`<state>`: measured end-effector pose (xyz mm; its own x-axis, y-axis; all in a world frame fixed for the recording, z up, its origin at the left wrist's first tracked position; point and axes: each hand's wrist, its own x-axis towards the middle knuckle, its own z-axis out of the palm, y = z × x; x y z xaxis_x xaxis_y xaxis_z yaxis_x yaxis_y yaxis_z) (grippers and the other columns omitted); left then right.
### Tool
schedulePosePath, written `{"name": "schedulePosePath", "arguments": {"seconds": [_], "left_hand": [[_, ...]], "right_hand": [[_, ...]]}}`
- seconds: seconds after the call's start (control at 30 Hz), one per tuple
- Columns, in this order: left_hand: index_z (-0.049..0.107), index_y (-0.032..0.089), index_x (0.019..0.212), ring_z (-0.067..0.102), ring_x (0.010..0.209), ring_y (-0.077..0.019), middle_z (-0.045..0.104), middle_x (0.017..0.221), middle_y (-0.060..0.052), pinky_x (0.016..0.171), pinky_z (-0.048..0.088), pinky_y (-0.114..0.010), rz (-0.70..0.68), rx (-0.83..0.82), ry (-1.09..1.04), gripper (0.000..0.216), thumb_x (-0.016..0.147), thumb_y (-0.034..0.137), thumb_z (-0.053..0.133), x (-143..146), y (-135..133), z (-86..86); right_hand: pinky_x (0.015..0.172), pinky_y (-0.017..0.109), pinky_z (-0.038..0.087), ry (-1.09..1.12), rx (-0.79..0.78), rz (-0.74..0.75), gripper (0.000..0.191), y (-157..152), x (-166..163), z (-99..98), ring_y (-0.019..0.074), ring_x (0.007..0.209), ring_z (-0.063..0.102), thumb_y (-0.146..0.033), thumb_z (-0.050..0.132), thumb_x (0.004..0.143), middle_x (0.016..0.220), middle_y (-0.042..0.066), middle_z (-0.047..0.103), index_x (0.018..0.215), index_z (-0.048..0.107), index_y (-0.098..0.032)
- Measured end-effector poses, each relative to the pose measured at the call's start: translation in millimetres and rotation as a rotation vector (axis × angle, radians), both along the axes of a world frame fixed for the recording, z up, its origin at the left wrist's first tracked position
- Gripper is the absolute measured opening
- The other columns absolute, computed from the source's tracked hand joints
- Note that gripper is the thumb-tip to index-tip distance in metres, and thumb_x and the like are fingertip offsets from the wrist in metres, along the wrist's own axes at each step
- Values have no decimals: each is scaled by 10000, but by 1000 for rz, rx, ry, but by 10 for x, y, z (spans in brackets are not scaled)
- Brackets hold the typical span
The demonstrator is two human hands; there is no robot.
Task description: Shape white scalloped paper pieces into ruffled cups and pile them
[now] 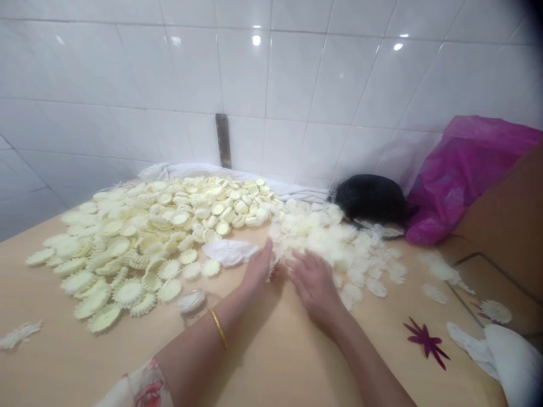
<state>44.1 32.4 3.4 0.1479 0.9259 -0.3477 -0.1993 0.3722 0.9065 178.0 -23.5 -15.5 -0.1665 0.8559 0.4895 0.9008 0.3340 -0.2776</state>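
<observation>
My left hand [257, 268] is turned on its side above the table, thumb up, with its fingers mostly hidden. A small pale petal-edged disc [272, 268] shows at its inner side, with a reddish spot beside it, and the hand appears to grip it. My right hand [313, 282] reaches to the near edge of a pile of thin white petal-edged pieces [360, 249], its fingers apart. Left of my hands spreads a large heap of thicker cream-yellow scalloped cups [131, 249]. A crumpled white cloth [229, 252] lies just behind my left hand.
A small clear round dish [191, 301] stands by my left forearm. A dark red star-shaped cutout [426, 342] lies at right. Behind are a black pouch [370, 198], a magenta plastic bag [462, 175] and a tiled wall [292, 73]. A brown box-like surface [504, 226] borders the right.
</observation>
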Motion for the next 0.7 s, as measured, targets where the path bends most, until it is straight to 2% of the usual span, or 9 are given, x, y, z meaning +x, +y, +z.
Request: {"name": "schedulePosePath", "arguments": {"seconds": [0.13, 0.2, 0.3, 0.43, 0.53, 0.6, 0.7], "left_hand": [[522, 143, 687, 430, 383, -88, 503, 486, 2, 398, 317, -213, -74, -14, -58, 378, 735, 517, 532, -2, 42, -31], [510, 144, 687, 436, 390, -84, 505, 494, 2, 394, 319, -203, -105, -31, -112, 315, 754, 449, 548, 61, 80, -39], [492, 147, 680, 429, 381, -81, 496, 488, 6, 382, 308, -195, -130, -59, -152, 266, 761, 390, 564, 207, 144, -28], [475, 145, 689, 425, 374, -73, 487, 487, 18, 380, 299, -186, -120, -86, -162, 211, 757, 312, 584, 375, 173, -12], [482, 138, 694, 432, 381, -69, 482, 479, 22, 389, 309, -178, -128, -93, -191, 170, 753, 256, 589, 414, 136, -2], [490, 131, 699, 449, 395, -74, 497, 486, 7, 395, 318, -176, -140, -108, -213, 142, 761, 226, 575, 380, 100, 7], [490, 125, 722, 465, 408, -74, 533, 527, -25, 398, 333, -171, -133, -158, -230, 129, 780, 225, 548, 228, 42, 30]], "right_hand": [[944, 582, 231, -149, -66, -89, 369, 95, 64, -162, 315, 1247, 304, -355, 295, 903, 1294, 65, 487, 1179, 532, -291], [930, 581, 245, -157, -16, -195, 375, 158, 133, -194, 322, 1232, 329, -330, 294, 901, 1278, 102, 498, 1167, 545, -246], [929, 535, 271, -103, 116, -304, 351, 204, 208, -136, 309, 1213, 355, -260, 323, 885, 1241, 133, 522, 1123, 568, -180], [934, 425, 316, 82, 247, -190, 319, 158, 134, 7, 248, 1129, 434, -227, 367, 860, 1141, 116, 580, 1099, 563, -150], [857, 381, 379, 224, 154, -140, 286, 131, 30, 44, 229, 978, 506, -239, 402, 839, 1008, 98, 626, 1051, 577, -159], [786, 367, 405, 292, 90, -170, 264, 140, 16, 32, 220, 876, 529, -225, 376, 843, 899, 81, 642, 964, 604, -170], [755, 374, 404, 295, 131, -268, 278, 163, 100, 4, 221, 821, 528, -208, 352, 844, 840, 83, 634, 908, 620, -169]]}}
